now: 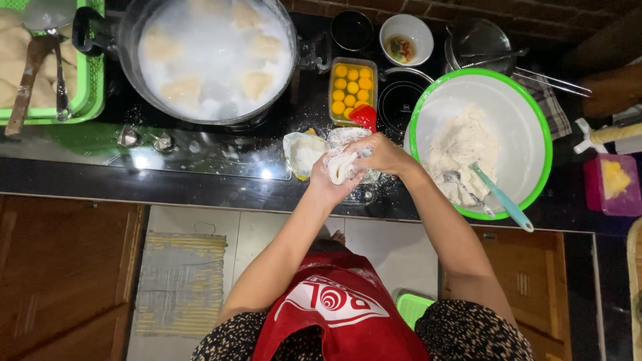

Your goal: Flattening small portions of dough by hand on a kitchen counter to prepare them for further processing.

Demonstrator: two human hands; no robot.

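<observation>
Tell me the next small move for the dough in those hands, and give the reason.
Probably pinch the edges shut: both the left hand and right hand cup a folded piece of dough, floury and not yet sealed, while shaped pieces already float in the pot.

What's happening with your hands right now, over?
Left hand and right hand pinching dough piece. Dough bowl at right. Nothing between them.

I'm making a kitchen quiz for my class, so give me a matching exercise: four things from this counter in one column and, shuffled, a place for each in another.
Things:
1. large metal pot of white liquid
2. clear rectangular tray of yellow yolks
3. green-rimmed white bowl of dough
4. pink box

Places:
A. far right
B. top left
C. right of the hands
D. just beyond the hands

Pairs: 1-B, 2-D, 3-C, 4-A
</observation>
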